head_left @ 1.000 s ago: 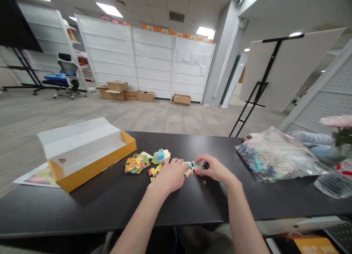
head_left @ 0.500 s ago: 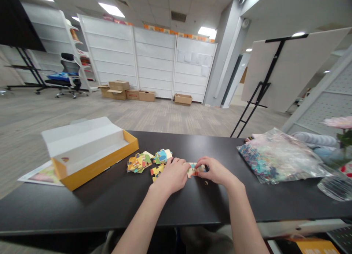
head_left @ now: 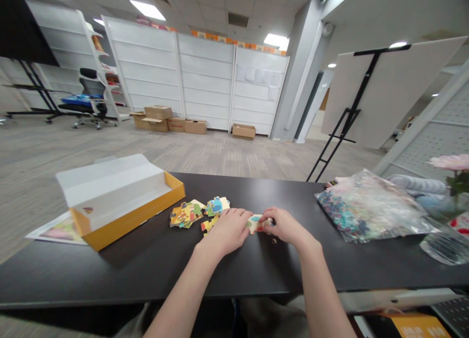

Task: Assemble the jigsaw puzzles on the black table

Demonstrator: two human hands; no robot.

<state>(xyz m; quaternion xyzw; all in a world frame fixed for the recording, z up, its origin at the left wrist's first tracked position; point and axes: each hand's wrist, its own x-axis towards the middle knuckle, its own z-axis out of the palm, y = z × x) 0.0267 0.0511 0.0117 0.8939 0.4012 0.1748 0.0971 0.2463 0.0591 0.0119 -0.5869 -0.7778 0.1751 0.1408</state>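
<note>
Two jigsaw puzzle pieces (head_left: 254, 224) in pale cream, blue and red lie edge to edge on the black table between my hands. My left hand (head_left: 231, 231) rests over the left end of these pieces, its fingers bent together and pressing on them; its fingertips are partly hidden. With thumb and fingers pinched, my right hand (head_left: 285, 227) grips the right end. A tiny loose bit (head_left: 274, 241) lies below the right hand. Beside my left hand are a yellow puzzle piece (head_left: 208, 225), a blue-patterned pile of pieces (head_left: 217, 206) and a larger orange-green pile (head_left: 186, 214).
An open yellow box (head_left: 135, 219) with a raised white lid stands on the left, over a printed sheet (head_left: 54, 229). To the right lies a clear plastic bag (head_left: 373, 208) of colourful pieces, near a pink flower (head_left: 450, 162). The table's front edge runs beneath my forearms.
The seam between the two puzzle pieces shows less than before, and my right hand has shifted slightly left. My left hand stays in nearly the same place.
</note>
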